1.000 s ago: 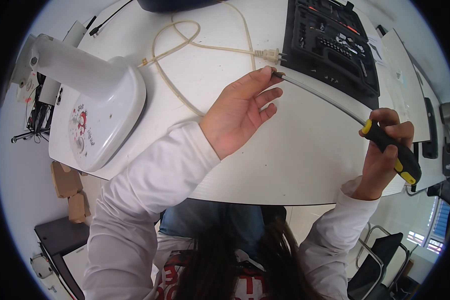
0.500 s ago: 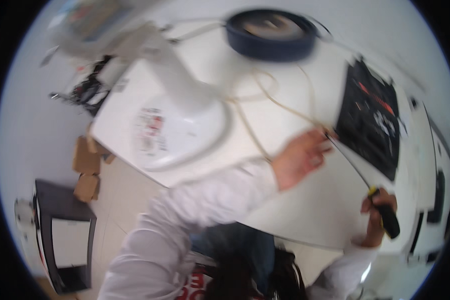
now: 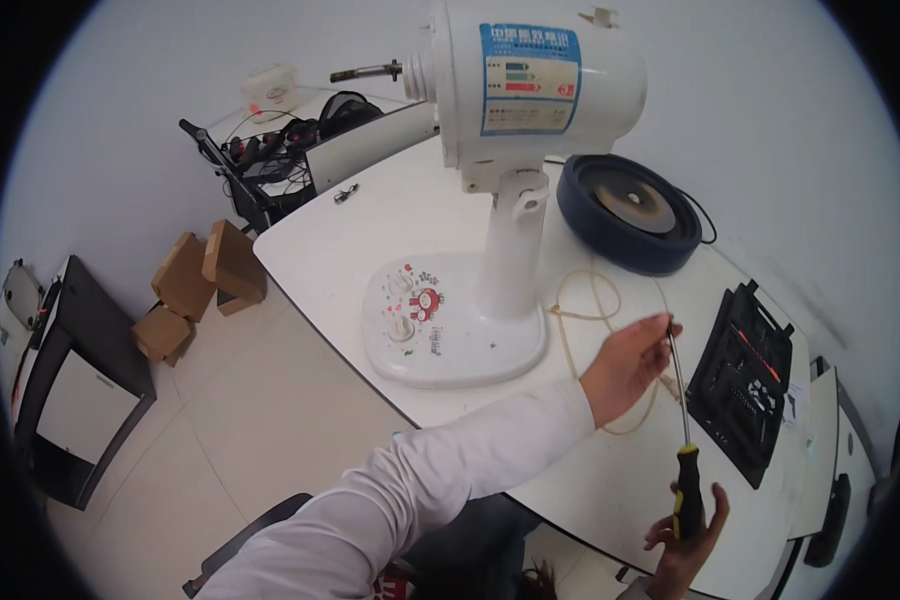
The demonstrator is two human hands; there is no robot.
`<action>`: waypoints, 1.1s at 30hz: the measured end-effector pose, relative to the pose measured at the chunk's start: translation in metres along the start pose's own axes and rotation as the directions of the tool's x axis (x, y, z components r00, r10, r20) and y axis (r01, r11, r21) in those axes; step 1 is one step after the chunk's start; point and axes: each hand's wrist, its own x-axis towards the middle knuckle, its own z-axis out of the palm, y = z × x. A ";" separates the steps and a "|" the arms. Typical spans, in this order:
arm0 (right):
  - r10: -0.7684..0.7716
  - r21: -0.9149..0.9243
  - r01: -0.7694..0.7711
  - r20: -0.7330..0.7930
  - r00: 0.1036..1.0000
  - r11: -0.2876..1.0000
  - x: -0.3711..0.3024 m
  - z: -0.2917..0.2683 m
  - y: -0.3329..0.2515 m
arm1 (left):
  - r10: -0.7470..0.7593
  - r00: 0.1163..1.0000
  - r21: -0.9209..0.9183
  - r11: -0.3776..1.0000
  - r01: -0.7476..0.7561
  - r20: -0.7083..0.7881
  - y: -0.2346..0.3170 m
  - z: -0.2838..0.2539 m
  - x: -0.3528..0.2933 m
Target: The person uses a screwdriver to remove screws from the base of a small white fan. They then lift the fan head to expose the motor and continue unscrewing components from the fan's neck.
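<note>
A screwdriver [image 3: 686,490] with a black and yellow handle and a long metal shaft slants across the table's right side. My right hand [image 3: 682,550] is around its handle, some fingers loosely spread. At the far end of the shaft, my left hand [image 3: 625,368] pinches the tip; whether a small part is there too is hidden by the fingers. A cream power cord [image 3: 570,350] loops on the table beside and beneath my left hand. Left of it stands a white electric fan body [image 3: 545,85] without blades, its bare metal shaft pointing left.
A dark blue round base [image 3: 610,225] with a disc inside sits behind the fan. An open black tool case [image 3: 740,385] lies at the right of the white table [image 3: 320,250]. Cardboard boxes [image 3: 185,275] are on the floor to the left, near a black and white cabinet [image 3: 80,390].
The view has shifted, bringing the fan's upper body into sight. Both hands stay at the two ends of the screwdriver, which now stands steeper; the right hand's grip looks looser.
</note>
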 end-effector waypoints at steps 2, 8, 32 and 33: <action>-0.010 -0.036 0.009 -0.006 1.000 0.999 -0.010 0.024 -0.002 | 0.045 0.998 -0.026 0.999 -0.044 0.036 0.015 0.004 -0.010; -0.162 -0.079 0.150 -0.179 0.970 0.986 -0.042 0.095 -0.007 | 0.147 0.976 -0.211 0.971 -0.112 0.161 0.059 0.007 -0.053; -0.688 -0.370 0.626 -0.051 0.724 0.686 -0.018 0.187 -0.036 | 0.259 0.949 -0.423 0.891 -0.163 0.180 0.147 -0.001 -0.080; -0.686 -0.376 0.623 -0.049 0.726 0.686 -0.018 0.187 -0.037 | 0.271 0.947 -0.418 0.891 -0.178 0.175 0.148 -0.002 -0.079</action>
